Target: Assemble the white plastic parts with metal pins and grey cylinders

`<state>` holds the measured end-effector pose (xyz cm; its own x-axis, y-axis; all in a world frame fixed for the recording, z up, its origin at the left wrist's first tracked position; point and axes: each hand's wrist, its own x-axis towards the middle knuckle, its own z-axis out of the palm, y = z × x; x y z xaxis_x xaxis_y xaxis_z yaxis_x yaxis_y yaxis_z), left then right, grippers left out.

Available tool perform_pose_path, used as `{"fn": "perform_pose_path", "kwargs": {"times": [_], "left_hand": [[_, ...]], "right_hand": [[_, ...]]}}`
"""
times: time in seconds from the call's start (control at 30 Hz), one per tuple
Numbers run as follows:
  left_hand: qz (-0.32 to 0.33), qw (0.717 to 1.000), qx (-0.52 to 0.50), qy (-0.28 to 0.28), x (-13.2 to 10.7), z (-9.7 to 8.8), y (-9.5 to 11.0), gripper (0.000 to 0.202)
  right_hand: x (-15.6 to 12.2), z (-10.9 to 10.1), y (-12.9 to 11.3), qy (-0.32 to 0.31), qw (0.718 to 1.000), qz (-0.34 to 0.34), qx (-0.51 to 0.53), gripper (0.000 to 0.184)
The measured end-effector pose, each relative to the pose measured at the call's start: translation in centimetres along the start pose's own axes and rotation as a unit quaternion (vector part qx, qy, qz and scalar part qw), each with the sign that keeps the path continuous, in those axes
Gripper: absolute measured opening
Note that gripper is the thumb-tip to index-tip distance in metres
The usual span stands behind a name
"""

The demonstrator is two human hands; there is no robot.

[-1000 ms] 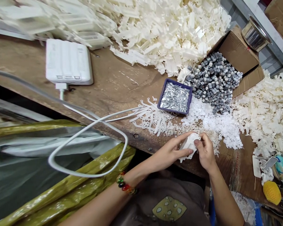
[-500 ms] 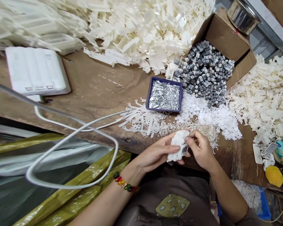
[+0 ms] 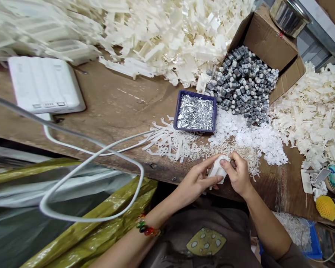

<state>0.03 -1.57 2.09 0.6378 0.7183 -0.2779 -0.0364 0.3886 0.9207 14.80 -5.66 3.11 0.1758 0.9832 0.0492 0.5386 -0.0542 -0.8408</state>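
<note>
The left hand (image 3: 197, 181) and the right hand (image 3: 239, 175) have their fingers clamped on a white plastic part (image 3: 218, 169), just above the wooden surface (image 3: 289, 190), near a blue tray (image 3: 175, 111) of metal pins.

1. Place: small-parts workshop, a hand-assembly station.
2. Worn wooden table (image 3: 123, 108), scuffed and stained, covered in loose stock.
3. Heaps of cream moulded plastic parts (image 3: 167, 41), far side and right of the table.
4. Open cardboard box (image 3: 268, 41), far right, holding small grey-and-white parts (image 3: 242, 85).
5. Purple tray (image 3: 195, 92) of bright metal pins (image 3: 195, 112), mid-table.
6. Olive woven sacking (image 3: 100, 208), near left, below the table edge.
</note>
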Motion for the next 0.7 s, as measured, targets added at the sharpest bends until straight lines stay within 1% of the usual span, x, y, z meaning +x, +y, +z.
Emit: {"fn": "perform_pose_path", "kwargs": {"times": [0.1,0.17,0.2,0.23,0.3,0.37,0.43,0.53,0.63,0.7], "left_hand": [[0.002,0.997,-0.071,-0.004,0.2,-0.3,-0.2,0.060],[0.009,0.991,-0.133,-0.023,0.4,-0.6,-0.3,0.056],[0.007,0.985,-0.166,-0.035,0.4,-0.7,-0.3,0.055],[0.000,0.979,-0.196,-0.048,0.4,-0.7,-0.4,0.055],[-0.017,0.968,-0.242,-0.070,0.4,-0.8,-0.6,0.055],[-0.017,0.959,-0.272,-0.072,0.3,-0.9,-0.8,0.053],[-0.009,0.954,-0.292,-0.063,0.3,-1.1,-0.9,0.048],[-0.001,0.952,-0.301,-0.049,0.3,-1.7,-0.8,0.043],[-0.005,0.957,-0.287,-0.046,0.2,-2.0,-0.5,0.041],[-0.007,0.960,-0.279,-0.037,-0.1,-1.8,-0.3,0.041]], "right_hand": [[0.0,0.1,-0.4,-0.013,1.000,0.004,-0.028,0.028],[-0.1,0.1,-1.1,-0.034,0.997,-0.009,-0.076,0.026],[-0.1,0.1,-1.5,-0.035,0.994,-0.019,-0.100,0.026],[-0.2,0.2,-1.8,-0.024,0.992,-0.028,-0.120,0.026],[-0.4,0.6,-2.3,0.019,0.988,-0.044,-0.144,0.028],[-0.5,1.0,-2.5,0.050,0.984,-0.058,-0.160,0.028],[-0.4,1.0,-2.8,0.034,0.981,-0.076,-0.173,0.027],[-0.4,0.2,-3.2,0.003,0.979,-0.113,-0.172,0.024],[-0.6,-0.5,-3.5,-0.013,0.971,-0.169,-0.171,0.020],[-0.8,-0.4,-3.2,-0.017,0.960,-0.205,-0.188,0.018]]}}
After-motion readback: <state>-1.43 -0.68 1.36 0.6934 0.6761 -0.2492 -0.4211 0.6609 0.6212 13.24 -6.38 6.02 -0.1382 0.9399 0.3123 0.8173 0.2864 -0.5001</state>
